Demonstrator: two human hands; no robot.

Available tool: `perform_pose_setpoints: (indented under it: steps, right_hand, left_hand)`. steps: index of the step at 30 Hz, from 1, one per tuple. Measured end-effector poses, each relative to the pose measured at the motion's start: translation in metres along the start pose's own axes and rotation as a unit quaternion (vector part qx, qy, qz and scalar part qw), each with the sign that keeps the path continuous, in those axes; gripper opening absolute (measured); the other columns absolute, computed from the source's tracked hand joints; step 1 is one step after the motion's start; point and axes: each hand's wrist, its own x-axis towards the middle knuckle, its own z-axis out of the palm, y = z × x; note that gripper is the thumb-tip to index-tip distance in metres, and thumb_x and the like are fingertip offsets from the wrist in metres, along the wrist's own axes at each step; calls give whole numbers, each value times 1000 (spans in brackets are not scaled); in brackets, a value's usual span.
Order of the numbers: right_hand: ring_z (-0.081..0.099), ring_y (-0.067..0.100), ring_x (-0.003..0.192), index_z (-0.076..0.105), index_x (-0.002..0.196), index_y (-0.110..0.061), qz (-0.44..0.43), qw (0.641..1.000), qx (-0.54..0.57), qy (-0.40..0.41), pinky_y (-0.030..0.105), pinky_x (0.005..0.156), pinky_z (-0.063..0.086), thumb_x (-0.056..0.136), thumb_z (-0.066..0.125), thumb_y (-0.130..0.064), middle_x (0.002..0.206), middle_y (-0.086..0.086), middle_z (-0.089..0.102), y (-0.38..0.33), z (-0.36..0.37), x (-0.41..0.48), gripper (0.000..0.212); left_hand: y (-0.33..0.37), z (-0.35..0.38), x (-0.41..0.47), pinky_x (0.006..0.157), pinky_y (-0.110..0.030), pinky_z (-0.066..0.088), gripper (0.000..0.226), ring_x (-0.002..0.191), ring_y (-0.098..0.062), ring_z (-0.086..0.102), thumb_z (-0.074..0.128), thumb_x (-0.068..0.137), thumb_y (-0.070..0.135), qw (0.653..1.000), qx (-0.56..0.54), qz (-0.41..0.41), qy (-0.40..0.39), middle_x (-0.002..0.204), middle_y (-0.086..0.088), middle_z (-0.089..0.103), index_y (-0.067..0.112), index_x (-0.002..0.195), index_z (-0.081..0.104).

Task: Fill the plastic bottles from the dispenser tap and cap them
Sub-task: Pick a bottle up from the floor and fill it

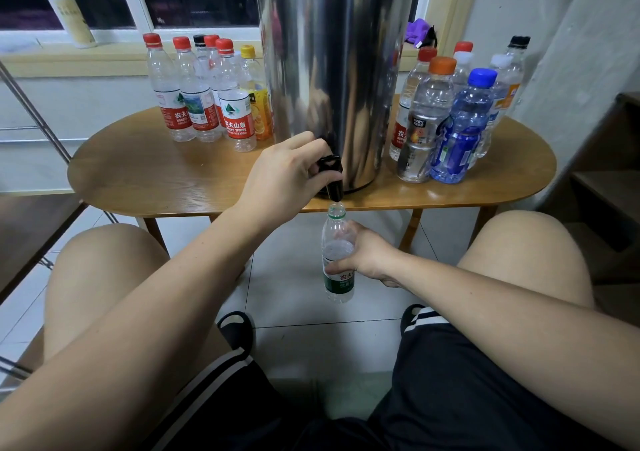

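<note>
Head view: what is the left hand [287, 173] doing at the dispenser [329, 69]?
– Reaching forward, forearm stretching up from the lap, wrist bending down. Fingers are curling round the black tap [333, 177] at the dispenser's base, pinching its lever.

And the right hand [365, 253]?
– Sitting lower, in front of the dispenser and below its tap. Thumb and fingers are wrapping round the middle of the green-label bottle [335, 232], holding it upright.

Where is the bottle's mouth sitting?
– Uncapped, just under the tap's spout, nearly touching. Cannot tell whether water is running.

Anything else?
– Red-capped bottles [194, 104] are standing left of the dispenser, mixed-cap bottles [450, 121] right of it, all on the wooden table [156, 180].
</note>
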Motion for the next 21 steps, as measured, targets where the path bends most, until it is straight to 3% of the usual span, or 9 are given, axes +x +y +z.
perform_pose_setpoints:
  steps: [5, 21]
  right_hand:
    - [65, 22, 119, 60, 126, -36, 0, 1000, -2, -3, 47, 104, 59, 60, 106, -30, 133, -6, 66, 0, 0, 0, 81]
    - [64, 20, 119, 59, 131, -32, 1, 1000, -8, -3, 46, 106, 58, 64, 105, -27, 135, -6, 66, -4, -1, -4, 81]
  left_hand:
    - [0, 0, -1, 59, -33, 42, 28, 72, -16, 50, 84, 95, 34, 1000, 3, -1, -1, 86, 1, 57, 12, 94, 67]
    - [-1, 0, -1, 60, -40, 49, 26, 73, -18, 55, 84, 94, 33, 1000, -10, 0, 2, 85, 3, 57, 12, 95, 69]
